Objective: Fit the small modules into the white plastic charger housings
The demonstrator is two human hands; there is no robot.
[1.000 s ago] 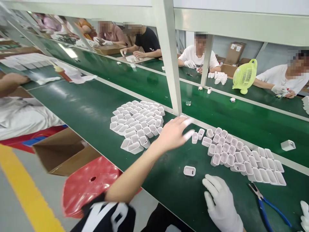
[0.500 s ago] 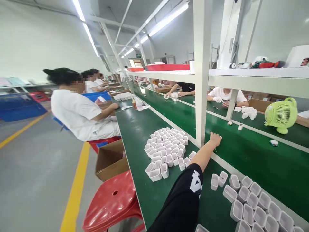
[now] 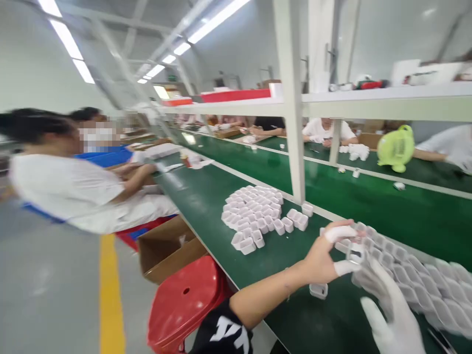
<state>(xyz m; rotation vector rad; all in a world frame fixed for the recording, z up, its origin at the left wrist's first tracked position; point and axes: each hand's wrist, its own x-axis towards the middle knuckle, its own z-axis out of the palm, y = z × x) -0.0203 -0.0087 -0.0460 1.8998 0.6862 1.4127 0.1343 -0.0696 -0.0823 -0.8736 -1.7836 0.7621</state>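
We're gripping blurred white piece (image 3: 356, 253) in left hand (image 3: 324, 258), beyond and right of lone cup (image 3: 318, 291), long axis unclear; right hand (image 3: 391, 305), thumb spread, is hovering farther right of cup.

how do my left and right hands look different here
The left hand is bare except for white covers on the thumb and a finger; the right hand wears a white glove. The left hand pinches a small blurred piece; the right hand is open beside it, contact unclear. Both are above the green table.
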